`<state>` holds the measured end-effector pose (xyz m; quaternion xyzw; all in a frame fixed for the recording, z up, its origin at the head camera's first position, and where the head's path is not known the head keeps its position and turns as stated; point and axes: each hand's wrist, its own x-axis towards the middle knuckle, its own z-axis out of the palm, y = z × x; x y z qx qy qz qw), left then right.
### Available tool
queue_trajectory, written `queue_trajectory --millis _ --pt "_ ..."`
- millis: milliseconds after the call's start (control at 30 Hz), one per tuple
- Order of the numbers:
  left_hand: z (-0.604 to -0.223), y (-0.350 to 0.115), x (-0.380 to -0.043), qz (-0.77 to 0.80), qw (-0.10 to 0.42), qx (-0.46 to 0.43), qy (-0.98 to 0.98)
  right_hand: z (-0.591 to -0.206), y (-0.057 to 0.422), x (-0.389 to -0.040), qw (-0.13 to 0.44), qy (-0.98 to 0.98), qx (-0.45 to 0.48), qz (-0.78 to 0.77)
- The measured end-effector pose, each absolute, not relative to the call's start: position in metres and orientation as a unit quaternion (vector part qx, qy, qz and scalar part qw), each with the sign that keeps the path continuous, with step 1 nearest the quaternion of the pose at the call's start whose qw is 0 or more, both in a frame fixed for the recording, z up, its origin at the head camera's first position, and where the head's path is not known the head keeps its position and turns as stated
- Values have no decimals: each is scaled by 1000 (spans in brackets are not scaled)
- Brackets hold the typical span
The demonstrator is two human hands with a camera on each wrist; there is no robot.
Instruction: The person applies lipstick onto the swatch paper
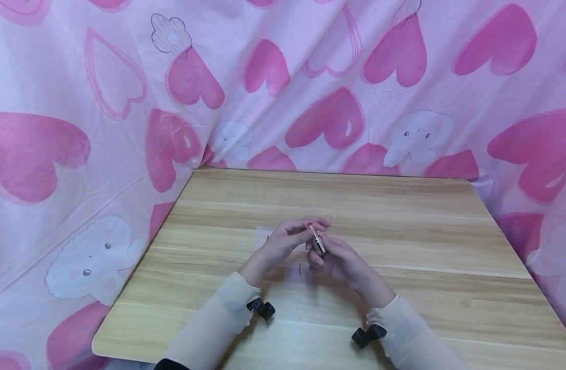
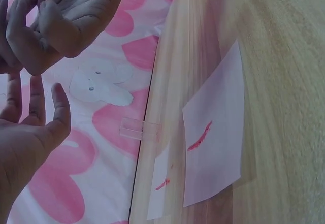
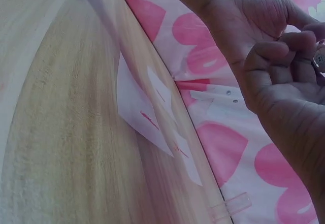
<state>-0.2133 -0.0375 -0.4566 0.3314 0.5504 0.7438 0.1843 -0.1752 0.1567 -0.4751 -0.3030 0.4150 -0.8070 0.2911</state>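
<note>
A lipstick (image 1: 317,245) with its red tip bare stands tilted between the two hands in the head view. My right hand (image 1: 340,259) grips its shiny metallic tube, the fingers curled in the right wrist view. My left hand (image 1: 285,241) is close beside it, its thumb right at the upper tube and its other fingers stretched out behind. Below the hands, a white paper (image 2: 216,137) with a red stroke lies on the table. Smaller white slips (image 3: 187,155) with red marks lie beyond it, partly hidden by the left hand in the head view.
The wooden table (image 1: 403,221) has pink heart-patterned cloth (image 1: 324,118) hanging behind it and at both sides. A clear plastic piece (image 2: 139,128) is on the table past the papers. Black wrist cameras (image 1: 369,336) are strapped to both forearms.
</note>
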Motion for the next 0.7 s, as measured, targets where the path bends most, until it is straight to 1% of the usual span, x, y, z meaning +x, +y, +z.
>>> queue_trajectory --millis 133,267,533,700 --pt "-456 -38 -214 743 189 338 545 -475 157 -175 299 407 -302 -809" --pt "-457 -38 -214 734 184 338 560 -476 157 -175 287 420 -309 -804" --pt "-455 -38 -214 725 177 333 577 -476 157 -176 244 466 -315 -790" --pt "-454 -38 -214 725 175 325 582 -475 156 -174 203 516 -292 -779"
